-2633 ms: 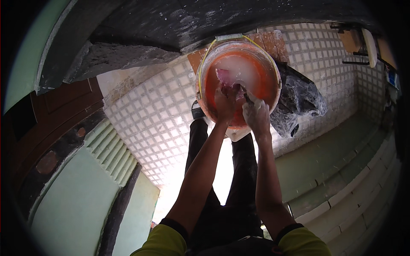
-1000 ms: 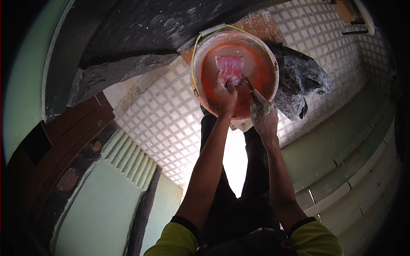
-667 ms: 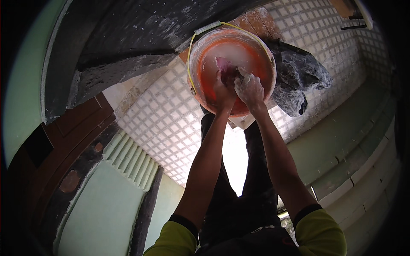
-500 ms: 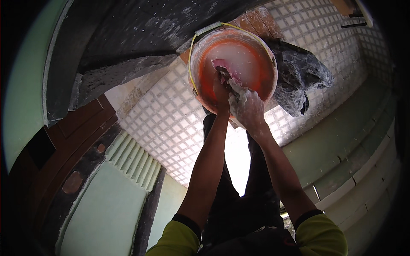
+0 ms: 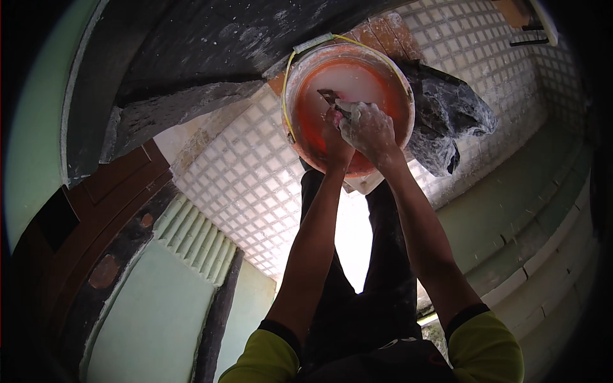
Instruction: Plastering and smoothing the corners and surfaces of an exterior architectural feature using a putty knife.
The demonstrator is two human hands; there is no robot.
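An orange bucket (image 5: 408, 127) with a pale, splashed rim holds cloudy whitish water. Both my hands are over its near half, close together. My right hand (image 5: 371, 129), coated in whitish paste, is closed around the handle of a small dark-bladed scraper (image 5: 329, 96), whose blade points to the far left above the water. A wet pink cloth or sponge (image 5: 335, 117) is bunched in my left hand (image 5: 336, 143), pressed against the tool near its handle. The left fingers are partly hidden by shadow and the right hand.
A yellow-wrapped handle (image 5: 313, 43) arcs over the bucket's far rim. Right of it lies a crumpled black plastic bag (image 5: 450, 115), with brown boards (image 5: 389, 35) behind. A dark, speckled slab (image 5: 191, 115) juts in at left. Patterned tiles (image 5: 236, 166) cover the floor; my legs stand below.
The pink cloth, earlier spread around the blade, is now bunched lower in my left hand. More of the dark blade shows, and my right hand has shifted slightly up and forward.
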